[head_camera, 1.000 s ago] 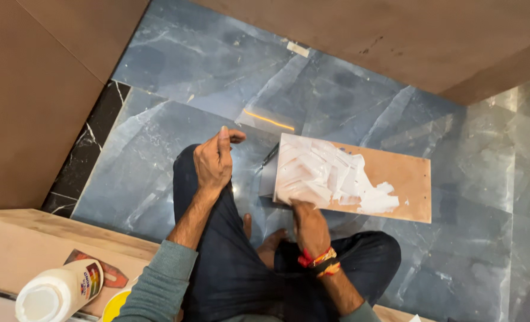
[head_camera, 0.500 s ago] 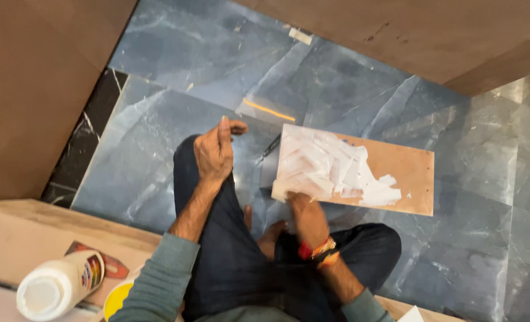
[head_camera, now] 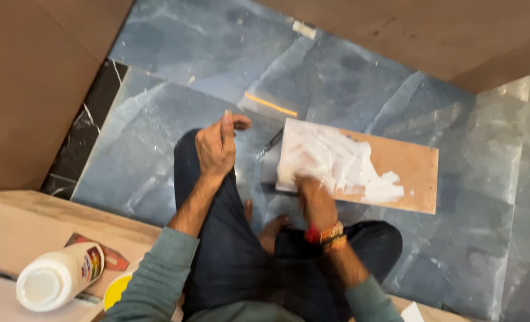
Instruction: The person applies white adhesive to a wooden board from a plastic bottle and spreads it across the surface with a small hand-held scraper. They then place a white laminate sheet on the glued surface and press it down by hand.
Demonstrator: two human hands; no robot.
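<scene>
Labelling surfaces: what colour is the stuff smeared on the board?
White, spread over the left part of the light brown board by the right hand. Head view.

Under my right hand (head_camera: 314, 200) the board (head_camera: 396, 173) is matt brown wood, its near half coated in wet-looking white glue (head_camera: 330, 164), streaky and uneven. Around the board the floor (head_camera: 175, 119) is glossy blue-grey marble, smooth and reflective. Left of the board, my left hand (head_camera: 217, 146) rests on dark denim. The bottle (head_camera: 59, 275) is smooth white plastic on pale raw plywood (head_camera: 20, 220).
</scene>
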